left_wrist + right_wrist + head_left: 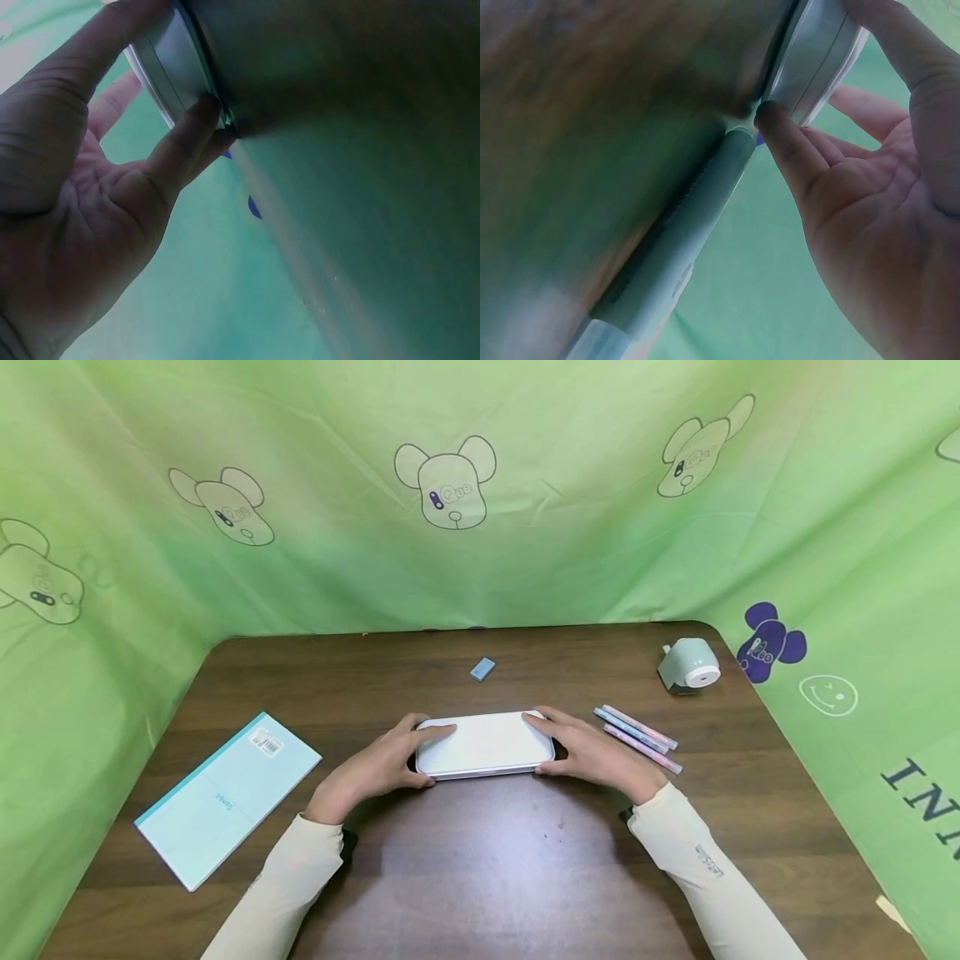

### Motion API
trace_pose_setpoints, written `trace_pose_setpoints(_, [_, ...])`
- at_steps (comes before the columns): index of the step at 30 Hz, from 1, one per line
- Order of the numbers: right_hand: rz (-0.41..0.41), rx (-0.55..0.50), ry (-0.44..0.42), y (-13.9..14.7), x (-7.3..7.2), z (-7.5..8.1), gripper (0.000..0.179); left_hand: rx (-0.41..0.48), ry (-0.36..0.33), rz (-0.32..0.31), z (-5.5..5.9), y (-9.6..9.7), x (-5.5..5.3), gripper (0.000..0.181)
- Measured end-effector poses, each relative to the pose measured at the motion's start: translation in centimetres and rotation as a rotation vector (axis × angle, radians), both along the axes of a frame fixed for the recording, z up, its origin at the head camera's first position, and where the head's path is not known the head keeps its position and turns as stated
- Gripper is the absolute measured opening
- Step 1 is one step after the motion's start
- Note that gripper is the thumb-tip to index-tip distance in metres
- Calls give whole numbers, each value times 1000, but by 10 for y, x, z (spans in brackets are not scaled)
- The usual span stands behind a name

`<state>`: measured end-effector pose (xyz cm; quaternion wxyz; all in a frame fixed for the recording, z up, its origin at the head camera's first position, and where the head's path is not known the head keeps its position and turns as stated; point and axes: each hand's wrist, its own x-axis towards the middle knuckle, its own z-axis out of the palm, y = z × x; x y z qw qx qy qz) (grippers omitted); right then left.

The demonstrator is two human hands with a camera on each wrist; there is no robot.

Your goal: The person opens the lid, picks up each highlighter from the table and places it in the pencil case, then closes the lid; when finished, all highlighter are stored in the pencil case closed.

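Observation:
A white rectangular case (483, 745) with rounded corners lies flat at the middle of the table, its long side facing me. My left hand (384, 762) grips its left end, one digit over the top and others at the edge. At the opposite end my right hand (588, 753) holds it the same way. Both wrist views show a seam along the side of the case (817, 64), with fingertips down at its lower edge by the tabletop. Just right of my right hand lie several pink and blue pens (632, 732), one looming large in the right wrist view.
A light blue notebook (225, 802) with a barcode label lies at the left. Behind the case is a small blue eraser (483, 668). A pale green pencil sharpener (692, 663) stands at the back right. Green printed cloth (330, 560) hangs around the wooden table (480, 877).

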<state>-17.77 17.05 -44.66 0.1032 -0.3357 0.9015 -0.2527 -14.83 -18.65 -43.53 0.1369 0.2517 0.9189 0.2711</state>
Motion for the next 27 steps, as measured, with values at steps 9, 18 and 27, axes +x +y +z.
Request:
trace_pose_setpoints(9, [63,-12,35,5,1,-2,79,-32,-8,12,0,2,3,83])
trace_pose_setpoints(18, [51,-99,-40,10,-1,-3,71,16,-18,-14,-1,-2,3,86])
trace_pose_setpoints(27, [93,-158,-124,19,-8,-2,72,98,44,-27,-12,-8,-5,84])
